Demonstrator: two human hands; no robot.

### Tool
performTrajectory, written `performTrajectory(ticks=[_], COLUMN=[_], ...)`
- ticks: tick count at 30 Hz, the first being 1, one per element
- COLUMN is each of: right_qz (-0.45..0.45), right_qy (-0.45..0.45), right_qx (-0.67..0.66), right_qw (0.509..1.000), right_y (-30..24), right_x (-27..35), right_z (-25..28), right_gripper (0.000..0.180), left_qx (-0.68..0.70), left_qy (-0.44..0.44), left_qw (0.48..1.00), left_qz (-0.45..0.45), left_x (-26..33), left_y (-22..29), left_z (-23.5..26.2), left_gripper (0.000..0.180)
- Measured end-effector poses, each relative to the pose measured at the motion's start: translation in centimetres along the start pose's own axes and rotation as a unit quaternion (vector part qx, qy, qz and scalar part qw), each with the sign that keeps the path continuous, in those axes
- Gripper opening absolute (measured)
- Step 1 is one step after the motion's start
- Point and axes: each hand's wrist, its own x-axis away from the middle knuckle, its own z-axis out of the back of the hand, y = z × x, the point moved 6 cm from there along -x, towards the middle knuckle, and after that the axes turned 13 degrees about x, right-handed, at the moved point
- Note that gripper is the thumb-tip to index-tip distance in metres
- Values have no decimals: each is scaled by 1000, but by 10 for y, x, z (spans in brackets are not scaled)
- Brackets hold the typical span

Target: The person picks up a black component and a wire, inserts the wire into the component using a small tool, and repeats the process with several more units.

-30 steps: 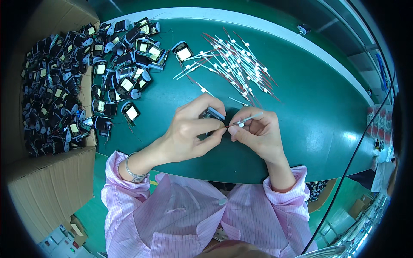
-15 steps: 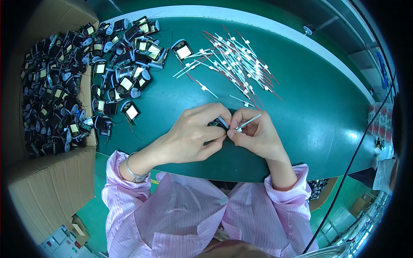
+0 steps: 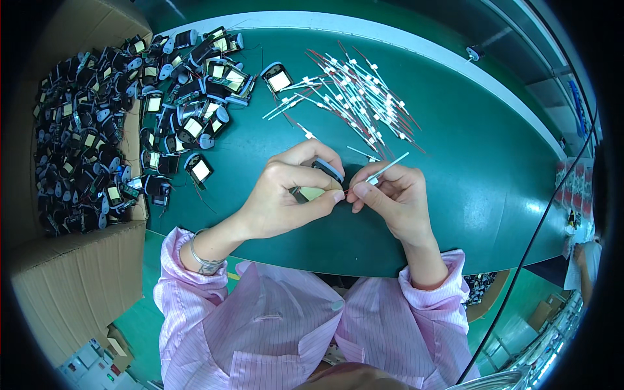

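Observation:
My left hand (image 3: 281, 194) is closed around a small black electronic module (image 3: 329, 170) with a grey-blue rim; a pale yellowish pad on it shows between my fingers. My right hand (image 3: 403, 200) pinches a thin wire lead (image 3: 392, 162) with a white sleeve and a small white connector, its sleeved end pointing up and right. A bit of red wire shows between the two hands, whose fingertips almost meet over the green table. Fingers hide the spot where lead and module come together. Beyond them lies a loose heap of similar wire leads (image 3: 361, 97), white and red.
Similar black modules (image 3: 198, 168) with pale pads are piled on the table's left. An open cardboard box (image 3: 78, 266) beside it holds many more. A single module (image 3: 278, 79) lies by the wire heap. A black cable (image 3: 520, 260) hangs across the right side.
The module has turned in my left hand, so its pale pad now shows. My right hand has shifted slightly right, and the lead's sleeved end reaches higher.

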Motion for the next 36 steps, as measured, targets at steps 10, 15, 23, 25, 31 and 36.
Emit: performTrajectory(ticks=[10, 15, 23, 25, 31, 36], right_qz=[18, 18, 4, 4, 20, 25], right_qy=[-17, 14, 83, 84, 96, 99], right_qx=[33, -16, -111, -125, -154, -138], right_qw=[999, 1000, 990, 989, 983, 985], right_y=[-6, -3, -5, -3, -4, -2], right_x=[0, 2, 0, 0, -3, -2], right_z=[2, 2, 17, 17, 16, 18], right_gripper=[10, 9, 8, 7, 11, 14], left_qx=[-68, -68, -66, 125, 252, 312], left_qy=[-5, -2, -3, 112, 72, 44], left_qw=[996, 995, 996, 979, 947, 925], left_qz=[-57, -72, -56, 115, 184, 214], left_x=[1, -1, -5, -5, -4, 1], left_y=[8, 9, 7, -6, -34, -29], left_z=[-2, -4, 7, 12, 12, -8], left_gripper=[5, 4, 18, 32, 39, 39])
